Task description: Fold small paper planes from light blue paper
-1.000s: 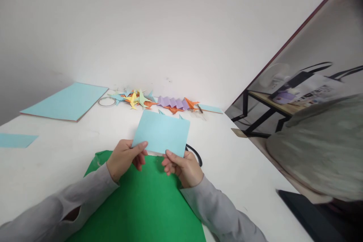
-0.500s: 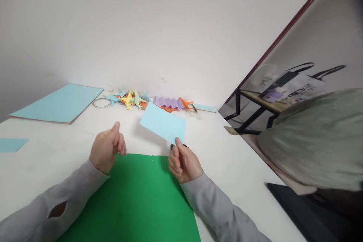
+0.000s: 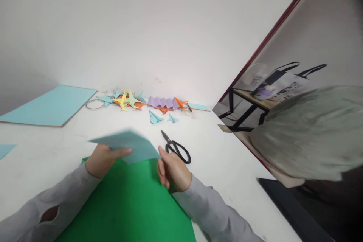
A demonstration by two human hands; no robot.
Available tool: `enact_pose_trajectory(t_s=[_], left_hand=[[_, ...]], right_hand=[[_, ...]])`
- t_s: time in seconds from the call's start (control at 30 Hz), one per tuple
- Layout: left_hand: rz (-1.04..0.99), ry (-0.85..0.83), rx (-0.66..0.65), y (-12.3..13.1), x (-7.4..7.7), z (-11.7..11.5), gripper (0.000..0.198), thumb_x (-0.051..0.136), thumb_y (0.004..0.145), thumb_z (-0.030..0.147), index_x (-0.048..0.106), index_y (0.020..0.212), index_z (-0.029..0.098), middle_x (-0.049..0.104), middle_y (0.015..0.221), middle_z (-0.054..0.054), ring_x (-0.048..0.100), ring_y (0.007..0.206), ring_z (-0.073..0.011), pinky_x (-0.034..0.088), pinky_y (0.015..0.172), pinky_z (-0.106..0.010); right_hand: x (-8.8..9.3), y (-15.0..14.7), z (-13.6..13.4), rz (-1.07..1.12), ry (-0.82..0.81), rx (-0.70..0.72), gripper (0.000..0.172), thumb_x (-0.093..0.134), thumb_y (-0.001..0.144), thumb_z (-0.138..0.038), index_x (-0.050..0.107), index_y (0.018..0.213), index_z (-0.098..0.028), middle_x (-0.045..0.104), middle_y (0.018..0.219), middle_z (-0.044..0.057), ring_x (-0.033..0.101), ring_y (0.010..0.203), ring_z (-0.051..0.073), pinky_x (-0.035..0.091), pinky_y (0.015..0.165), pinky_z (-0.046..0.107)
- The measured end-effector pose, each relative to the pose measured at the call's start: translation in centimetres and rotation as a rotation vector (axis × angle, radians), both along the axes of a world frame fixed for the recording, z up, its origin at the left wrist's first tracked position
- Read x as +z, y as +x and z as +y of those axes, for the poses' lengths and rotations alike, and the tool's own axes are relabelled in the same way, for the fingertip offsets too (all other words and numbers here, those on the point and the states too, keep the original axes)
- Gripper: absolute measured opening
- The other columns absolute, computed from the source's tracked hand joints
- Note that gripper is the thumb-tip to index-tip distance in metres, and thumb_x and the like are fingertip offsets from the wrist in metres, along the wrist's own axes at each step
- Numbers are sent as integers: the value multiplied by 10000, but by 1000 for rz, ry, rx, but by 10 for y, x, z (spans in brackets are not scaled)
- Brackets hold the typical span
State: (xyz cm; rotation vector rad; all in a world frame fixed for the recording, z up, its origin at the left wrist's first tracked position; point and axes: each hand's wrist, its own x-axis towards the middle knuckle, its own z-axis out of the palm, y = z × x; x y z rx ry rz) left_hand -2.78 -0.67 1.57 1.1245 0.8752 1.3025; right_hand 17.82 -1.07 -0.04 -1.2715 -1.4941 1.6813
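A light blue sheet of paper [image 3: 130, 146] hangs nearly flat just above the near part of the white table [image 3: 56, 147], over the far edge of a green sheet [image 3: 133, 204]. My left hand [image 3: 103, 160] grips the blue paper's left side, thumb on top and fingers below. On the paper's right side my right hand [image 3: 171, 168] pinches the edge. Both arms wear grey sleeves. Black scissors [image 3: 176, 147] lie shut on the table just right of my right hand.
Several folded coloured paper shapes [image 3: 127, 100] and a purple pleated strip [image 3: 162, 102] line the wall. Two small blue paper planes [image 3: 161, 118], a tape ring [image 3: 95, 104] and a blue paper pad [image 3: 48, 105] lie farther back. A person in grey [image 3: 309, 136] sits at right.
The blue paper went from upright in both hands to held by the right alone, then swung down flat, and my left hand took hold of it again. The scissors and small planes now show.
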Motion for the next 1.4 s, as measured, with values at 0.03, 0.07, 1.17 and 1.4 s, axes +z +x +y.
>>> enact_pose_trajectory(t_s=[0.03,0.07,1.17,1.4], left_hand=[[-57,-38,94,3,2,-1,273,742,560,218,667,819,177,661,1009,-67,516,1083,-290,415,926,-430],[-116,-78,149,5,4,-2,386,746,553,193,640,924,195,654,1029,-50,511,1091,-282,451,892,-415],[-367,-384,276,-2,14,7,371,578,690,30,584,1031,176,688,887,-57,662,763,-228,573,639,-332],[-360,-418,260,-5,4,11,295,588,726,84,588,1006,177,691,856,-45,666,717,-198,573,598,-290]], right_hand=[[1,2,2,-213,257,-149,579,249,845,-533,422,423,-174,421,359,-15,401,332,90,319,393,216],[1,4,5,-449,502,-292,485,323,845,-468,480,500,-164,490,455,3,475,446,109,357,480,228],[7,4,-7,807,-380,242,489,652,674,-457,534,1068,-192,570,553,-65,233,273,-15,155,261,105],[5,-8,-18,600,-209,238,943,133,583,-840,429,1173,-166,559,429,-14,367,234,61,232,265,139]])
